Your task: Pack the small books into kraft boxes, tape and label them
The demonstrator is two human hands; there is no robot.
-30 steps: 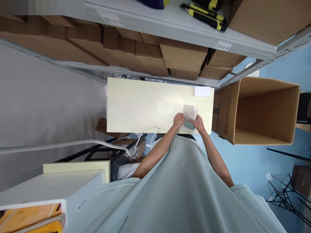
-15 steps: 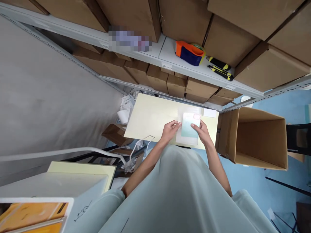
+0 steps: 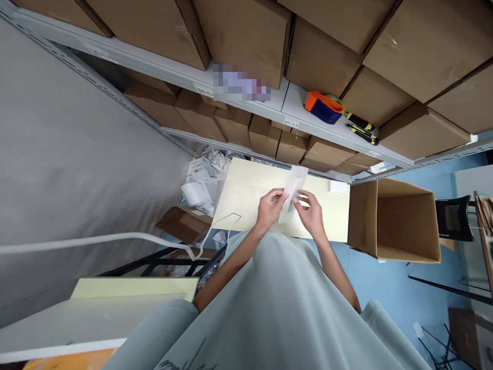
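Note:
A whitish, translucent plastic sleeve [image 3: 296, 177] stands tilted and narrow between my hands, above the pale yellow tabletop [image 3: 246, 180]. Something greenish shows faintly through its lower right side, mostly covered by my fingers. My left hand [image 3: 270, 208] pinches the sleeve's left edge between thumb and fingers. On the other side, my right hand [image 3: 311, 213] has its thumb and curled fingertips closed on the right edge. A small white stack of paper or cards [image 3: 338, 186] lies at the table's far right corner.
An open cardboard box [image 3: 408, 221] stands right of the table. Above the far edge, a shelf [image 3: 265, 103] carries cardboard boxes, an orange-and-blue tape dispenser [image 3: 324, 108] and yellow-and-black utility knives [image 3: 362, 128]. White scraps [image 3: 204, 174] heap up at the left; a bent white cable [image 3: 146, 236] runs nearby.
The sleeve and its green-and-white packet lay flat and face-up before; now they are turned to a narrow, tilted strip. My right hand has shifted left, nearer my left. The view has swung slightly.

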